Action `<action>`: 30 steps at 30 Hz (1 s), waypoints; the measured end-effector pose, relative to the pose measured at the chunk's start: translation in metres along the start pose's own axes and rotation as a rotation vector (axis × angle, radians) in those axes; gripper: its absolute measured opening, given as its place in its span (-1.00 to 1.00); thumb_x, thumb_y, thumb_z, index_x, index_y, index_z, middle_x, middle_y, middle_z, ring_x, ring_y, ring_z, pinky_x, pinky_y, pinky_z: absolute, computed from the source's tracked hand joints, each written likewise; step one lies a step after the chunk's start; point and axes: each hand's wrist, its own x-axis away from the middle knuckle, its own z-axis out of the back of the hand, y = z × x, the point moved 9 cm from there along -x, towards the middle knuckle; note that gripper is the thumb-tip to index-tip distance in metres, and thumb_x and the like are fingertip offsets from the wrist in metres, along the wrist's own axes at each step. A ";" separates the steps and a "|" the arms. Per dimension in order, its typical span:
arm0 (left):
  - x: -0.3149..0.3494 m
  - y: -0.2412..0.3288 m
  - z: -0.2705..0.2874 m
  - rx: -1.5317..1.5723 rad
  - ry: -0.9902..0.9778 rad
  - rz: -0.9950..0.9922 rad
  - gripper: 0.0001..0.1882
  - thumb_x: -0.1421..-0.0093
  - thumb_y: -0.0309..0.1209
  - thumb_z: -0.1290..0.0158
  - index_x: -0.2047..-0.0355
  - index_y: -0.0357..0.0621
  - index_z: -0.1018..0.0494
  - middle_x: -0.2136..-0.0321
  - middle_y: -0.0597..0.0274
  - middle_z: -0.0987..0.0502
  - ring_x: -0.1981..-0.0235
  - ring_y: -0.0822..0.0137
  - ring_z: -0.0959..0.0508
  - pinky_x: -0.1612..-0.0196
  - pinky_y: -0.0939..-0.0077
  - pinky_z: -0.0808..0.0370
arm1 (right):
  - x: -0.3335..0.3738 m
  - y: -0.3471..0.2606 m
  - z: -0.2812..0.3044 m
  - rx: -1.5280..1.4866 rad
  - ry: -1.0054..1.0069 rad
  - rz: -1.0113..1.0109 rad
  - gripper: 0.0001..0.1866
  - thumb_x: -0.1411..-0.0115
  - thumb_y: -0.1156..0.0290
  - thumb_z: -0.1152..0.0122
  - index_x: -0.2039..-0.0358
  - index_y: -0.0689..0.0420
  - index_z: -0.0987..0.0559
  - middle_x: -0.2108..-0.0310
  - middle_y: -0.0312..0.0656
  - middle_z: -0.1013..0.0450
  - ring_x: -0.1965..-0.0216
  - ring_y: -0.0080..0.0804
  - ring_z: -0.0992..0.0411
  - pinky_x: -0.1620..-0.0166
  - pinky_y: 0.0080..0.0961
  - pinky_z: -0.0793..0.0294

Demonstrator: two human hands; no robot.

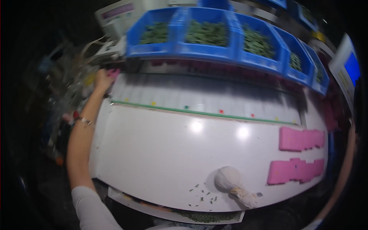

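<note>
**Pink piece in the left hand, two pink blocks on the bench**

Works at a broad white bench (165, 145). Along its far side, a pale panel (203, 94) edged in green with small coloured marks. Beyond that, a row of blue bins (205, 50), with small green pieces in them. At the far right, a monitor (345, 63). Under the near edge, a tray (126, 198) with more green material. At the bench's right end, two pink stepped blocks (301, 139), apart. Near the front, a white wrapped bundle (228, 178), with loose green bits (202, 199) just beside it.

Holds, with the left hand (102, 79), a pink piece (114, 72) by the panel's far left corner, fingers apparently closed on it. Cannot tell the grip of the right hand (353, 125), dim near the monitor.

Seems mid-work: two blocks down, the pink piece not yet set down, green bits uncollected.
</note>
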 end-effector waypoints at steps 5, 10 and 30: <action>0.001 0.012 -0.005 0.137 0.031 -0.073 -0.61 -0.05 -0.24 -0.12 0.38 -0.45 -0.46 0.47 -0.18 -0.53 0.44 0.08 -0.55 0.36 0.31 -0.41 | 0.061 0.038 -0.003 0.156 -0.040 -0.072 -0.37 -0.10 -0.13 -0.06 0.05 0.18 -0.43 0.21 -0.14 -0.44 0.20 -0.49 -0.40 0.22 -0.58 -0.37; 0.059 0.132 -0.002 -0.036 0.068 -0.363 -0.64 0.04 -0.45 -0.09 0.20 -0.30 -0.37 0.23 -0.03 -0.39 0.15 0.02 -0.39 0.06 0.31 -0.31 | 0.158 0.085 -0.031 1.182 -0.435 0.005 -0.34 -0.17 -0.15 0.22 0.28 0.25 -0.56 0.32 0.15 -0.47 0.13 0.01 -0.43 0.10 -0.26 -0.31; 0.229 0.334 0.000 0.226 -0.572 -0.967 0.02 0.23 -0.09 -0.31 -0.17 -0.23 -0.04 -0.19 -0.11 0.01 -0.21 -0.11 -0.03 -0.21 0.15 -0.08 | 0.395 0.010 -0.229 0.750 -1.133 0.238 -0.33 0.05 0.07 -0.24 0.10 0.43 -0.41 0.44 0.06 -0.37 0.40 -0.19 -0.39 0.33 -0.41 -0.38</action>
